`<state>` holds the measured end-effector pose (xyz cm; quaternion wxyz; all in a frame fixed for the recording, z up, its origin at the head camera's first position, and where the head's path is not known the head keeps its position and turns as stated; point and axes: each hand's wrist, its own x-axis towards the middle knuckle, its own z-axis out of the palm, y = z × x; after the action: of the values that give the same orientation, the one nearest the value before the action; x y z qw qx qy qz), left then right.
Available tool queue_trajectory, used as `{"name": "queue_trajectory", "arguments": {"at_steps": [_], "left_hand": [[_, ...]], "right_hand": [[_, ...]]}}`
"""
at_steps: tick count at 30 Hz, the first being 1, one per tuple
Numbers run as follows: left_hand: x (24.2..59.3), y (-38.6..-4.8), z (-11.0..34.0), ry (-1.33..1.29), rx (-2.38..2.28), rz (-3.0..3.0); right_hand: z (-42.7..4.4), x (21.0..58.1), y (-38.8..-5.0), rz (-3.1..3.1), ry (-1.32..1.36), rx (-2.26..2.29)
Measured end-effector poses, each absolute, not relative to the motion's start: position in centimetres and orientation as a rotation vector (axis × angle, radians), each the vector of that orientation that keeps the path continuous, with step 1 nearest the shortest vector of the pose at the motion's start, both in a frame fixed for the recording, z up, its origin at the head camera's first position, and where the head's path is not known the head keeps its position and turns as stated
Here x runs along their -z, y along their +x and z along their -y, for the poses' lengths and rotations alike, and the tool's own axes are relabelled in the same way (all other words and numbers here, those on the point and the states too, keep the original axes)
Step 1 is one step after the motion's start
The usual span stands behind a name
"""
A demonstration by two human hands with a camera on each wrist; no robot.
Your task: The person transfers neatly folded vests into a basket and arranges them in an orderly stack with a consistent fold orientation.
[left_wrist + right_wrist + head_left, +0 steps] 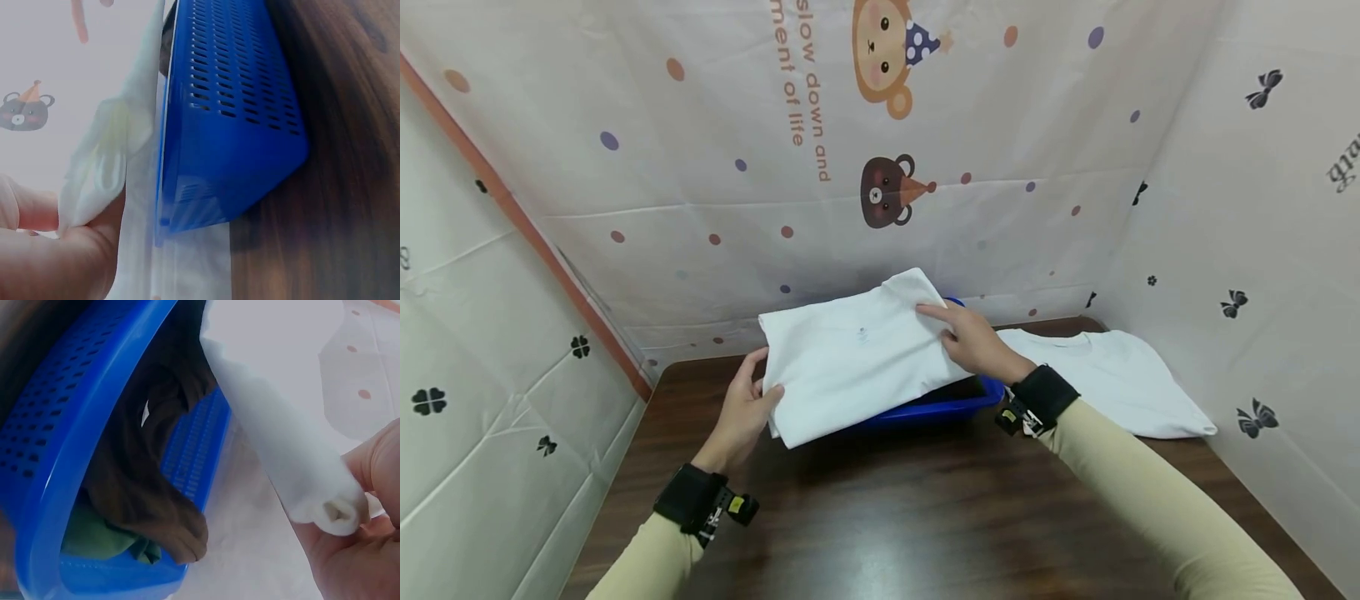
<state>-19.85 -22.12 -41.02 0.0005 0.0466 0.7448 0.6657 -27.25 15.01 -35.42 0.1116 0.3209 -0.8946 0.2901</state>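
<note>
A folded white garment, perhaps a T-shirt, with a small faint print is held up between both hands. My left hand grips its left edge, thumb on top and fingers beneath. At the opposite edge my right hand pinches the folded cloth, its index finger lying along the top. Just below the garment stands a blue plastic basket with perforated sides, partly hidden by the cloth in the head view. In the right wrist view, dark brown cloth and green cloth lie inside the basket.
Another white T-shirt lies spread on the right of the dark wooden table, beside the basket. Patterned white sheets hang behind the table and along both sides.
</note>
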Motion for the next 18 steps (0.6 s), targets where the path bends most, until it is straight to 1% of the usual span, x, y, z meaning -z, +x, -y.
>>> {"name": "queue_trajectory", "arguments": {"at_steps": [11, 18], "left_hand": [[40.7, -21.3, 21.2, 0.187, -2.1, -2.374], [40.8, -22.3, 20.6, 0.061, -2.077, -2.409]], "right_hand": [[-16.1, 35.8, -27.4, 2.64, 0.885, -0.85], [-16.7, 36.3, -27.5, 2.631, 0.843, -0.868]]}}
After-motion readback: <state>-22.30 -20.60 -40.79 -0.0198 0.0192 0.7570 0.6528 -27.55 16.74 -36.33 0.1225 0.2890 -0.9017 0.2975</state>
